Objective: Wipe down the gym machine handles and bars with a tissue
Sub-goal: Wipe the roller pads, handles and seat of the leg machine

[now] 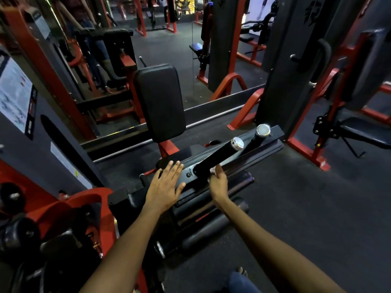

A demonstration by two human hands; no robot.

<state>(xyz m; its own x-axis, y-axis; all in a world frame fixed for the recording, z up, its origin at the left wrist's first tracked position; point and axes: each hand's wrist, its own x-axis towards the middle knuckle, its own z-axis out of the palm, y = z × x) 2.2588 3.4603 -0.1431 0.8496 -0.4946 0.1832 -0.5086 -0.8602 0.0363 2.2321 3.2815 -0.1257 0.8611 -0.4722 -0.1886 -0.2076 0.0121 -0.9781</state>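
Tissue [212, 170] is showing only as a small pale scrap at the fingertips of the right hand [219, 182], which is pinching it against the base of the nearer black handle [218, 158] where that handle is meeting the flat black bar [249, 152] of the machine. Both hands are working low on this bar: the left hand [165, 186] is lying flat on it with fingers spread and straight, just beside the right. A second black handle [260, 135] with a chrome end cap is rising beyond the first. An upright black pad [160, 102] is standing behind the bar on a red post. Dark rubber floor [296, 197] is spreading to the right, and red frames [304, 149] of other machines are standing around.
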